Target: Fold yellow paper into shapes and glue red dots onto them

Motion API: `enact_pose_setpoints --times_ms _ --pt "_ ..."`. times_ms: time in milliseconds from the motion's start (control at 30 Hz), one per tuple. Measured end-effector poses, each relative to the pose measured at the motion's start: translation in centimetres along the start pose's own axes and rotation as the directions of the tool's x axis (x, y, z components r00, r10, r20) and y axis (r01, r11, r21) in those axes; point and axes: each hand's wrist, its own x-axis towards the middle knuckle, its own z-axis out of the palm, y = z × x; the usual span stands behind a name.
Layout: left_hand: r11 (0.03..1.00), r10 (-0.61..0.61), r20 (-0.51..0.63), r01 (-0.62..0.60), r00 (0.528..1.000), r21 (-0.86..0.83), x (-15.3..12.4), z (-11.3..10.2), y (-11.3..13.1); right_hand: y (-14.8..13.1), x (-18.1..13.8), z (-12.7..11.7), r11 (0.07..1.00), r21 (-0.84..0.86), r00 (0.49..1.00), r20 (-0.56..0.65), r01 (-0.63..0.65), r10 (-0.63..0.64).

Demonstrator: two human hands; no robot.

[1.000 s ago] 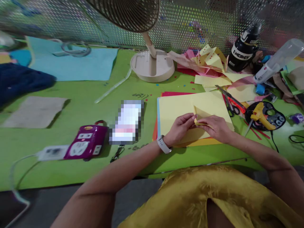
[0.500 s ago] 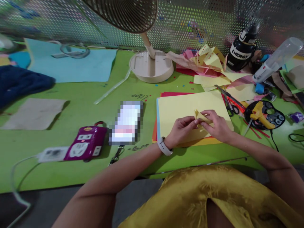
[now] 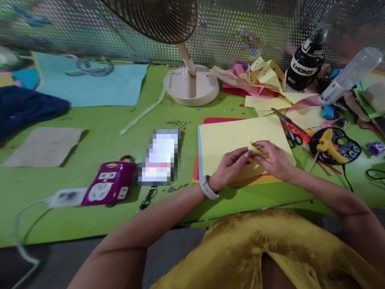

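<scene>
A small folded piece of yellow paper (image 3: 255, 147) is pinched between both of my hands above a stack of coloured paper sheets (image 3: 222, 136) with a yellow sheet on top. My left hand (image 3: 230, 166), with a white watch at the wrist, grips the piece from the left with curled fingers. On the right side, my right hand (image 3: 272, 158) closes its fingers over it. Most of the folded piece is hidden by my fingers.
Red-handled scissors (image 3: 290, 128), a yellow glue gun (image 3: 329, 145) on a black tray, a black bottle (image 3: 305, 64), paper scraps (image 3: 264, 78) and a clear bottle (image 3: 349, 76) lie right. A fan base (image 3: 191, 84) stands behind. A phone (image 3: 161, 156) and a purple power strip (image 3: 110, 182) sit left.
Both hands shifted slightly up the sheet with the folded piece. It stood up between the fingers half a second ago and now lies lower, more covered by the right hand.
</scene>
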Motion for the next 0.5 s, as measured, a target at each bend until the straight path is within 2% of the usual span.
enact_pose_setpoints --times_ms 300,500 --pt "0.978 0.066 0.015 -0.068 0.998 0.196 0.23 -0.17 -0.06 -0.23 0.10 0.08 0.995 -0.104 0.999 0.038 -0.007 0.011" --pt "0.978 0.046 0.011 -0.048 0.999 0.203 0.11 -0.03 0.33 -0.23 0.16 0.21 0.990 -0.133 0.999 0.041 0.033 -0.028"
